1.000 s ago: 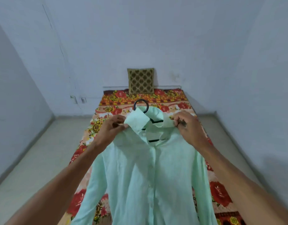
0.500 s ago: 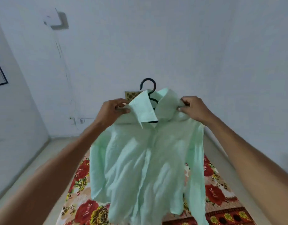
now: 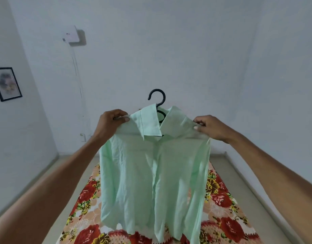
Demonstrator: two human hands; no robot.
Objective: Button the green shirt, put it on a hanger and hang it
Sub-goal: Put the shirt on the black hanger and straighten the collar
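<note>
Head view: green shirt [image 3: 151,173] on black hanger [image 3: 157,101], held aloft over floral bed [image 3: 88,196]. Left hand [image 3: 110,123] and right hand [image 3: 210,127] pinching shoulders. Best kept level, hook exposed, for hanging.

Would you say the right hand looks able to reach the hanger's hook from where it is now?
Probably yes. The black hook stands clear above the collar of the green shirt with nothing around it, but the right hand is pinching the shirt's shoulder and would have to let go first.
</note>
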